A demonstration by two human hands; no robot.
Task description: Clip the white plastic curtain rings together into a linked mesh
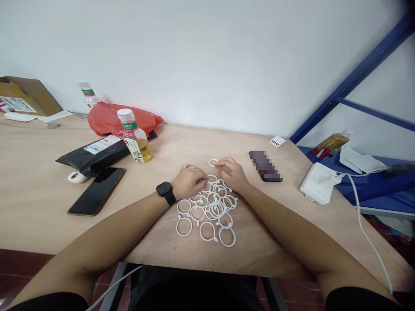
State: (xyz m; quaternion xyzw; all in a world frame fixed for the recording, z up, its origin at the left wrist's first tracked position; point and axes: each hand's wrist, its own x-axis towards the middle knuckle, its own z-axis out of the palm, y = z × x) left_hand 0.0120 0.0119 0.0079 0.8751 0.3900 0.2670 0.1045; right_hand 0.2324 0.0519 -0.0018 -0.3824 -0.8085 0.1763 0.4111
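Note:
Several thin white rings [184,226] with small tabs lie in a loose, partly overlapping group on the wooden table [155,242]. At the upper left edge of the group is my left hand [189,181], fingers bent and fingertips at the rings; whether it grips one is hidden. A black watch [164,189] is on that wrist. My right hand [232,173] is on the other side, its thumb and forefinger closed at the edge of a single white ring [213,163] above the group.
Left of my hands are a dark phone [97,190], a black parcel [94,153], a drink bottle [134,136] and a red bag [106,119]. To the right are another phone [264,166] and a white charger [319,183] with a cable. A blue frame [353,75] stands at the right.

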